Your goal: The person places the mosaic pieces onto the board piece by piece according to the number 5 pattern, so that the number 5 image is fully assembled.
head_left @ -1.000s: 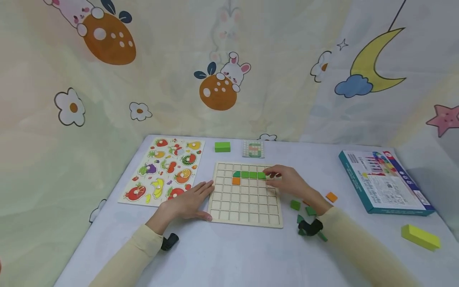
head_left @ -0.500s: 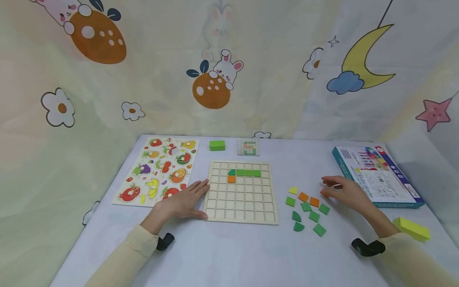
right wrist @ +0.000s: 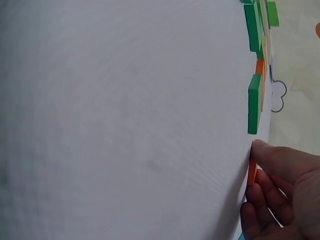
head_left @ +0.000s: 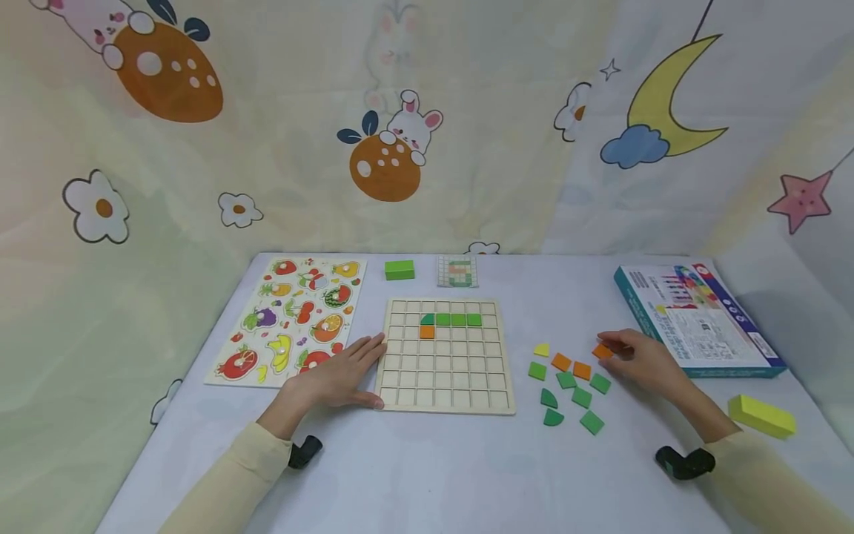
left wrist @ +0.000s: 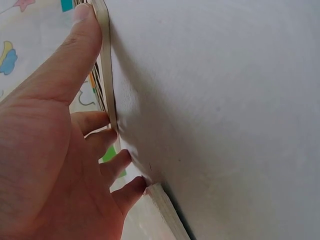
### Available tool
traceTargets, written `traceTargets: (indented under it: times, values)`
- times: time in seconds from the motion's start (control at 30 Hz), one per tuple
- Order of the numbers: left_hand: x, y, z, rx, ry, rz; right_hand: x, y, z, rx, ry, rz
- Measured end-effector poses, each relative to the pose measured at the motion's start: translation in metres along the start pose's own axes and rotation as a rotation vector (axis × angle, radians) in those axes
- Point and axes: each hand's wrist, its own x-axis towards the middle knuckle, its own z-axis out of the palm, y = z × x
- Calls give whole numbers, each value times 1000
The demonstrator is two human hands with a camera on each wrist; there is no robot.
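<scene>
My right hand pinches an orange square tile between thumb and fingers, low at the table on the right. In the right wrist view, the thumb and fingertips lie on opposite sides of this orange tile. My left hand rests on the table with its fingers extended, touching the left edge of the wooden grid board. On the board, a row holds a rounded teal-green piece and three green squares. An orange square sits under the rounded piece.
Loose green, orange and yellow pieces lie between board and right hand. A fruit puzzle is at left. Behind the board are a green block and pattern card. A box and yellow block stand at right.
My right hand has let go of the green square at the row's right end, moved right across the table, and taken hold of the orange tile. My left hand stays at the board.
</scene>
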Motion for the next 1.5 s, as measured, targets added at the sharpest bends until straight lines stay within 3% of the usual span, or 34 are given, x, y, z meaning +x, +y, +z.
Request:
traceTargets:
  times: [0.3,0.5,0.8,1.17,1.5]
  values:
    - [-4,-2,-1,1,10,-5,9,-11,0,10,-21,-12]
    - [-3,-4,-1,-13,11,-9,24,-32,-1,15,-54,-66]
    - [-2,-4,-1,-19,-7,-21,54,-90,19,27,-83,-158]
    - [1,-3,2,-47,-3,-5,83,-165,55,67,-158,-413]
    - [0,-2,2,-36,-9,-11,95,-218,101,46,-237,-468]
